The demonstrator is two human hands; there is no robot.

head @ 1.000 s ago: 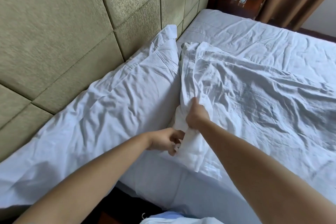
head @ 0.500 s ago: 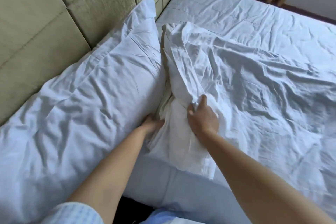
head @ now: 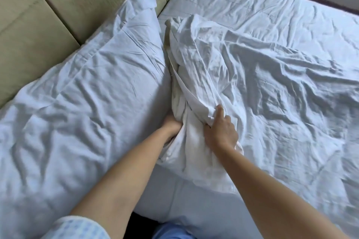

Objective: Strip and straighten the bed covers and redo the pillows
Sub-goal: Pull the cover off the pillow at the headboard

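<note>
Two hands (head: 220,132) grip the duvet (head: 252,75) — white; heavily creased.

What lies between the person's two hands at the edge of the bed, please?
In the head view, a bunched fold of the white duvet cover lies between the left hand, pushed into it, and the right hand, which grips its edge.

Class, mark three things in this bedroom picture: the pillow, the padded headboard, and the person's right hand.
pillow (head: 93,87): head view, on the middle of its wrinkled case.
padded headboard (head: 77,0): head view, on a bare panel.
right hand (head: 220,132): head view, on the back of the hand.
</note>
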